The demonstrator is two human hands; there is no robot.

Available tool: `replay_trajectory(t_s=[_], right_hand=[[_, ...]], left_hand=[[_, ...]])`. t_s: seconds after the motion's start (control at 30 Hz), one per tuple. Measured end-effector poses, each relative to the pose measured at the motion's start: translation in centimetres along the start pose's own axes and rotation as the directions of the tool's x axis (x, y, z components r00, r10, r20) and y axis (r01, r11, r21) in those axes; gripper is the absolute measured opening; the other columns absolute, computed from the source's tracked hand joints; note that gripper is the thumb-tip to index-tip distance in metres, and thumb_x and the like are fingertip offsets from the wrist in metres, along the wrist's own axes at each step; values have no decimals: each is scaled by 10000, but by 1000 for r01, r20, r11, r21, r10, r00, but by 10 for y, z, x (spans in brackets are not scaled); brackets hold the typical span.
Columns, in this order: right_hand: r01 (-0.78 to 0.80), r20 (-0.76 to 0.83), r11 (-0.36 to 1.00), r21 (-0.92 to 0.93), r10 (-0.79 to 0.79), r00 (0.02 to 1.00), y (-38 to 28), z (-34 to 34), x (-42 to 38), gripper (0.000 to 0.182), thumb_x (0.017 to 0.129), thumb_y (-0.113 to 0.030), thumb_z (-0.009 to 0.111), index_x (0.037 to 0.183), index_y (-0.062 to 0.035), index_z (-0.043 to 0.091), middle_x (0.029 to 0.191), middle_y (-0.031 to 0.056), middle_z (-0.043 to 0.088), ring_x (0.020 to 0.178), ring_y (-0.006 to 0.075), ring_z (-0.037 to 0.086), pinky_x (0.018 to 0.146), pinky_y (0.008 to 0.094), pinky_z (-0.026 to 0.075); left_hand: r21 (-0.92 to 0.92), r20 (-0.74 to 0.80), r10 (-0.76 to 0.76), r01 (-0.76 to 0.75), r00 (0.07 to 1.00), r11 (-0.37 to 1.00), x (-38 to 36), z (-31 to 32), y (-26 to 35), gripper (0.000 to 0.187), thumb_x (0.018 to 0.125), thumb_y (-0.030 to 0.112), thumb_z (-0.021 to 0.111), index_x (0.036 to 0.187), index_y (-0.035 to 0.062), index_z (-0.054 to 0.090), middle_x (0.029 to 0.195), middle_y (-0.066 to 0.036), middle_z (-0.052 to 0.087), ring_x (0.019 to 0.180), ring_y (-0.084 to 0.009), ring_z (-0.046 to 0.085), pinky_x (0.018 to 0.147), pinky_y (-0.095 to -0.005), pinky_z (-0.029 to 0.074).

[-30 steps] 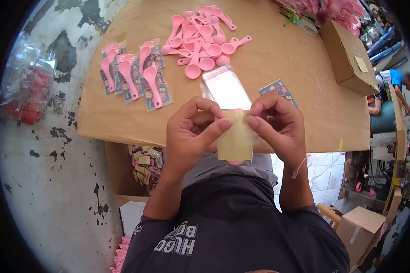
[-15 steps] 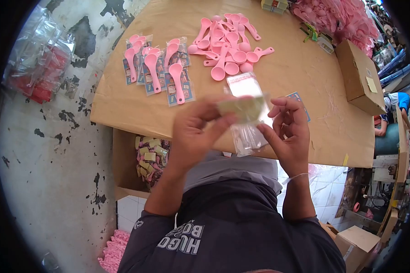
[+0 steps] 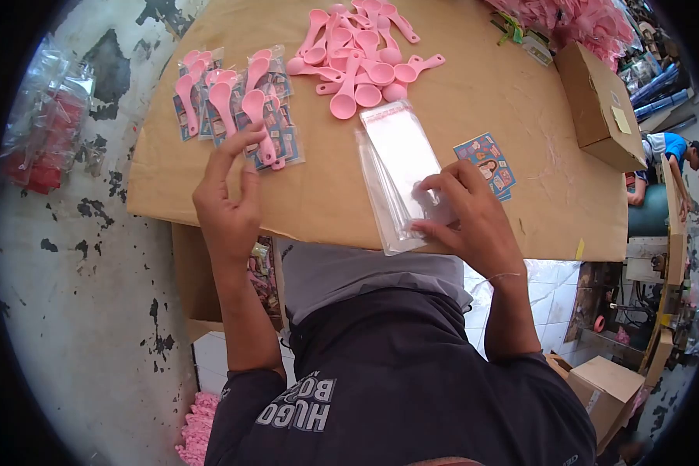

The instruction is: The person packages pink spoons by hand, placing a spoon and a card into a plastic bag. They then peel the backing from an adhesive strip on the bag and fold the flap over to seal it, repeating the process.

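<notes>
My left hand (image 3: 229, 198) is beside the packed spoons, its thumb and index finger apart at the handle end of a pink spoon (image 3: 258, 116). That spoon lies on blue printed packets (image 3: 287, 144) in clear bags, with several other spoons. Over the lower right of a stack of clear plastic bags (image 3: 400, 147) is my right hand (image 3: 478, 221), thumb and fingers spread, with crinkled plastic showing between them. Blue printed cards (image 3: 489, 159) lie just beyond its fingers.
Loose pink spoons (image 3: 365, 66) are heaped at the table's far middle. A cardboard box (image 3: 598, 109) stands on the right, near pink bagged goods (image 3: 582, 23). Beyond the right edge is another person (image 3: 672, 147). An open carton (image 3: 264, 279) sits below the table's front left.
My left hand has moved left and no longer holds the small pale packet. My right hand has come down onto the clear bags. The view has shifted, showing more of the blue cards.
</notes>
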State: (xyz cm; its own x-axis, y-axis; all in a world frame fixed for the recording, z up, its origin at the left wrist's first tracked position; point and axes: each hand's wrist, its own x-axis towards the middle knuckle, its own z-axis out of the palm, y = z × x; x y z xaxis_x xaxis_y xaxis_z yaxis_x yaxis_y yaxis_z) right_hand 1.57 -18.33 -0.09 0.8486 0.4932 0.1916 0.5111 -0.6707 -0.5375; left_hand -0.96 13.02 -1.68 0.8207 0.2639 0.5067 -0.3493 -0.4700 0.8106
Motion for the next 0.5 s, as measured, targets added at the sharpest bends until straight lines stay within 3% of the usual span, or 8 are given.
replay_trajectory(t_s=[0.07,0.17,0.3,0.37,0.5], right_hand=[[-33,24,999,19,33,999,-1,2,2,396,800,-287,832,1090,-80,659,1055,106,572,955,322,606,823,429,497],[-54,27,998,44,53,998,-1,2,3,384,810,-286,825,1079,-72,654,1045,109,573,956,325,604,826,431,494],[-3,-73,1000,-6,2,997,6,-2,5,344,838,-246,799,1079,-50,652,1012,122,582,957,331,603,824,433,491],[-31,-102,998,-60,25,995,4,-4,5,335,847,-232,790,1089,-44,653,1007,125,587,963,336,603,828,436,491],[-137,-153,979,-147,115,982,1,-1,1,337,868,-199,765,1133,-24,653,1023,139,593,986,351,602,835,444,489]], left_hand=[[171,88,-34,18,996,985,-2,7,8,287,944,-55,535,1178,7,691,1223,-95,708,1198,-198,626,1036,-333,452],[239,81,-8,-11,997,971,1,14,2,265,958,-8,591,1198,23,698,1155,-83,725,1097,-178,651,983,-336,479],[247,116,36,-64,993,967,0,23,11,266,942,6,606,1187,37,704,1128,-85,728,1022,-183,666,925,-326,496],[145,298,46,-93,953,985,-6,32,24,263,913,19,638,1165,34,713,1110,-88,731,970,-197,670,874,-332,516],[83,488,64,-120,871,989,-18,46,28,268,885,14,658,1144,34,721,1088,-89,735,960,-216,676,858,-356,536]])
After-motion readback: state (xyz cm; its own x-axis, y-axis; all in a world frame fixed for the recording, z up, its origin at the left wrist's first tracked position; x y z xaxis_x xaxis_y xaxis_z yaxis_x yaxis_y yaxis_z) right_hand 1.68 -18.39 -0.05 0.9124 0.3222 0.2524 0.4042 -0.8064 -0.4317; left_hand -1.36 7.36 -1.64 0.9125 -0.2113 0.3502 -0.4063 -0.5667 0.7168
